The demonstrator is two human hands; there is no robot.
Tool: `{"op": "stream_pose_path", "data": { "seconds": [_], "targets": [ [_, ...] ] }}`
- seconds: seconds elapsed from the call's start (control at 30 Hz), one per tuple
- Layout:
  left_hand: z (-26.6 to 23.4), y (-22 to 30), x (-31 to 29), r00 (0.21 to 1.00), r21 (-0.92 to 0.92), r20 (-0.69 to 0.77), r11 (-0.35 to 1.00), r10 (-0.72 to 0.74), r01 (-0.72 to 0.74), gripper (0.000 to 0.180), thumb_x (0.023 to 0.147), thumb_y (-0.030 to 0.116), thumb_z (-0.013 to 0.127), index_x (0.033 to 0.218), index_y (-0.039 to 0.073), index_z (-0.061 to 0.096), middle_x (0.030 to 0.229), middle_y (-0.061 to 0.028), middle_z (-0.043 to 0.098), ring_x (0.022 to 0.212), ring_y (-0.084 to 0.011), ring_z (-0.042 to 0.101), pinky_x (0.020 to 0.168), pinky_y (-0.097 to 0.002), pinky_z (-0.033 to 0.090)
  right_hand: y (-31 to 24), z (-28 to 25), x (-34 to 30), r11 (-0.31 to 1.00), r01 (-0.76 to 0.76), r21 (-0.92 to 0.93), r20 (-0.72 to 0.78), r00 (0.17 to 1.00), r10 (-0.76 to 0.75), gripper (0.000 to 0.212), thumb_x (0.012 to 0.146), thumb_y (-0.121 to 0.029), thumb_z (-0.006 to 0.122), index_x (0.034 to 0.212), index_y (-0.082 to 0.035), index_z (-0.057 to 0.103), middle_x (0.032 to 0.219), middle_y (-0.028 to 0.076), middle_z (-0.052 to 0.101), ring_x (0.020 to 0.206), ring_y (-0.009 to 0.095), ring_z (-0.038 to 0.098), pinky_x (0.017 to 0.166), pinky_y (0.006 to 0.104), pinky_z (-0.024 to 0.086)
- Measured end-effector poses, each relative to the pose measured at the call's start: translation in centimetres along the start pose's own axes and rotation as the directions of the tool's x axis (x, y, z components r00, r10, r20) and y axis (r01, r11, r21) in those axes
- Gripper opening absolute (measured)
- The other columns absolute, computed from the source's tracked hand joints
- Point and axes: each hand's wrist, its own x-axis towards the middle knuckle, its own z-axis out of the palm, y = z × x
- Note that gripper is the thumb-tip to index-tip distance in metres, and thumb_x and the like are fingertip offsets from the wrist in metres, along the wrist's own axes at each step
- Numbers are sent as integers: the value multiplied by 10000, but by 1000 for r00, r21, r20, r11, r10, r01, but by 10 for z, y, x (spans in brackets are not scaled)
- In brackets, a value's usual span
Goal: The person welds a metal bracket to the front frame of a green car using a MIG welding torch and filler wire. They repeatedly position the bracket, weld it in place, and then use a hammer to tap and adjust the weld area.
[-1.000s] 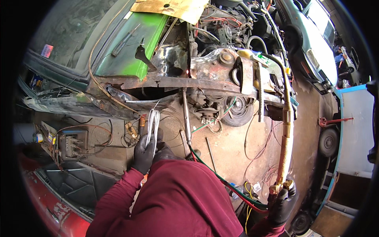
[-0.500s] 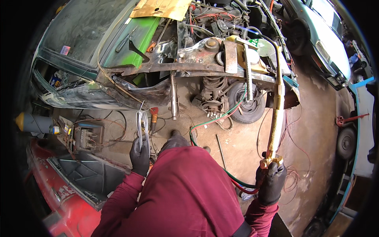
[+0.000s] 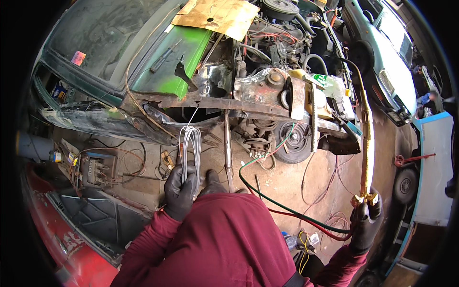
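In my left hand [image 3: 180,192], gloved in black, is a looped bundle of thin silvery wire [image 3: 192,152]. One end of the wire points up toward the rusty edge of the car body [image 3: 215,104]. My right hand [image 3: 367,224], also gloved, is closed round the valve end of a brass gas torch [image 3: 367,153]. The torch stands upright, and its thin neck bends left at the top, over the right side of the engine bay. A green hose [image 3: 279,213] and a red hose [image 3: 299,218] run to its base. I cannot make out a flame at its tip.
A tan sheet [image 3: 215,16] and a screwdriver [image 3: 165,56] lie on the green-painted panel. A metal post [image 3: 227,148] stands under the car's edge, left of a loose wheel [image 3: 295,142]. Red car parts [image 3: 71,239] lie at left; a light-coloured car [image 3: 397,71] stands at right.
My right hand has moved right and slightly down with the torch, whose tip has swung right. The blue flame seen earlier no longer shows. My left hand has shifted slightly right with the wire.
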Motion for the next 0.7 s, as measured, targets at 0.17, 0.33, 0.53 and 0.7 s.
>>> {"op": "stream_pose_path", "data": {
  "seconds": [0.17,0.33,0.53,0.7],
  "targets": [
    [4,40,13,987,-191,159,980,-28,58,148,1049,1,551,1169,15,635,1060,-186,769,876,-160,736,785,-301,608,-5,33,1,999,7,-37,82,997,-4,669,1018,-467,695,1433,52,616,1043,54,711,807,97,647,719,261,516],
    [11,69,11,944,-352,330,931,26,98,180,1013,159,614,1084,10,685,1191,-246,754,1040,-316,774,982,-504,620,-8,74,11,987,-120,105,475,878,56,691,998,-392,782,1468,84,610,1070,62,721,933,134,703,877,297,570],
    [42,73,-27,983,-299,175,949,-47,98,396,977,211,612,1268,-39,708,1447,-283,666,1295,-371,703,1124,-530,558,13,163,41,982,21,186,811,561,-165,420,1000,-176,825,1360,11,719,937,88,789,775,130,747,673,307,564],
    [75,46,-72,999,-310,-44,950,33,-45,604,983,210,594,1540,-17,541,1604,-191,545,1475,-350,563,1146,-562,546,18,201,47,885,407,225,863,338,-375,544,995,-556,749,1312,-114,764,945,137,779,828,348,764,758,449,589]
  ]
}}
